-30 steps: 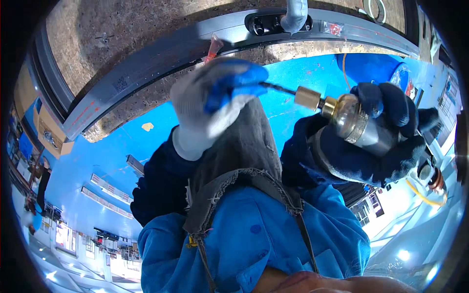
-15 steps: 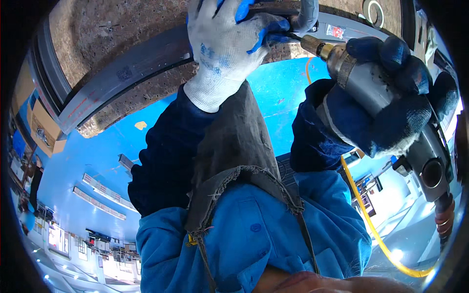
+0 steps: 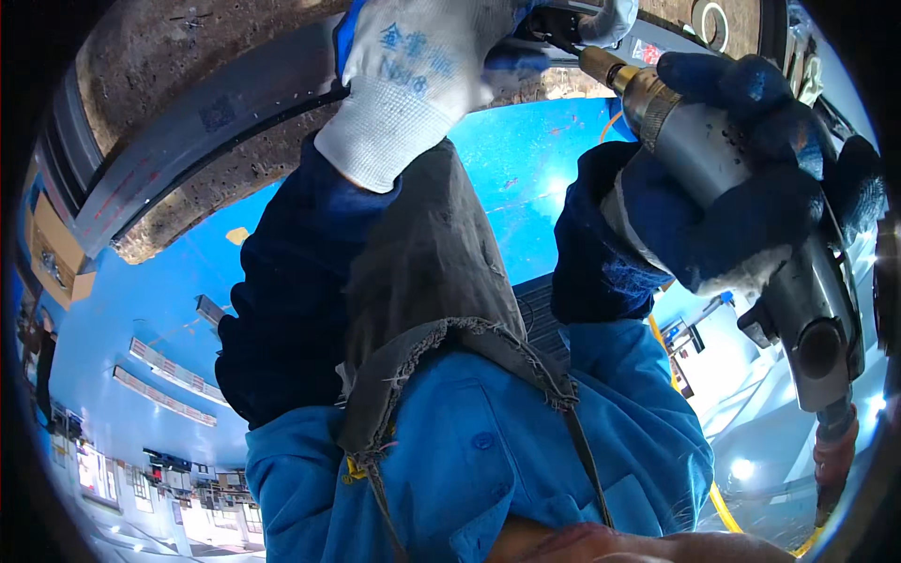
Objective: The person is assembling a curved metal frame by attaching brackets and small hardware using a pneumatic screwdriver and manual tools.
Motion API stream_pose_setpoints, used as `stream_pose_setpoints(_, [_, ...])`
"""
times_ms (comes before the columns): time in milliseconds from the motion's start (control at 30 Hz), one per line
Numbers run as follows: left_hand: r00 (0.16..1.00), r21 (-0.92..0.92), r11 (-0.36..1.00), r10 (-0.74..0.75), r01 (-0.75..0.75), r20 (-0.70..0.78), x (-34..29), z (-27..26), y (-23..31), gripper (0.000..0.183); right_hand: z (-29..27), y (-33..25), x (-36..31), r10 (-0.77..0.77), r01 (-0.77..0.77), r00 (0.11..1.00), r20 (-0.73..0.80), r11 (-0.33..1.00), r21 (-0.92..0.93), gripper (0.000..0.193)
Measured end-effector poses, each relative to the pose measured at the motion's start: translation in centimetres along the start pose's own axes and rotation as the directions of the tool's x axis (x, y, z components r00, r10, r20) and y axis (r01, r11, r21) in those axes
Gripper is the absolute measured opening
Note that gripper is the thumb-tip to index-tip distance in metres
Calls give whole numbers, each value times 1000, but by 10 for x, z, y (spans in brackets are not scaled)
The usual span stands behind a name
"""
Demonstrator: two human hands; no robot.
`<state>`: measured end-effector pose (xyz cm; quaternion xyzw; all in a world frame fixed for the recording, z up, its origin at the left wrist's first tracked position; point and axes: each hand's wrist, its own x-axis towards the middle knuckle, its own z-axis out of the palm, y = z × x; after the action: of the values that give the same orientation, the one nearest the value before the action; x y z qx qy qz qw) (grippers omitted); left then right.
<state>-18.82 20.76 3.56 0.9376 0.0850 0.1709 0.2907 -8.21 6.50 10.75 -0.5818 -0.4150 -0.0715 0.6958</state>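
My left hand [image 3: 413, 94], in a white knit glove with blue coating, lies over a long grey profile [image 3: 178, 150] at the top. Its fingers are partly blurred and run beyond the upper edge, so their grip is hidden. My right hand [image 3: 760, 178], in a dark blue glove, is closed around a grey air-powered grinder [image 3: 699, 150] with a brass-coloured nose. The tool slants up to the left, its thin dark tip near the profile just right of my left hand. Whether the tip touches is unclear. Beside it is a rounded grey-white piece [image 3: 612, 23] I cannot identify.
The profile lies on a worn brown bench [image 3: 272, 56]. A cream ring [image 3: 710, 23] rests at the upper right. Below left are an open cardboard box [image 3: 58, 249] and pale strips on the blue floor [image 3: 188, 291]. A yellow hose [image 3: 723, 511] runs at the lower right.
The view has shifted slightly. My left hand sits higher in the picture, with more of its fingers cut off. The grinder remains in my right hand, its nose near the profile.
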Motion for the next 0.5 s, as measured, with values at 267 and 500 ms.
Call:
stream_pose_setpoints(267, [993, -77, 995, 59, -67, -104, 19, -4, 7, 32, 11, 4, -11, -119, 99, 991, -64, 961, -259, 54])
stream_pose_setpoints(500, [998, -108, 994, 18, -24, -60, 22, 0, 7, 33, 34, -3, 11, -67, 3, 994, -89, 816, -579, 48])
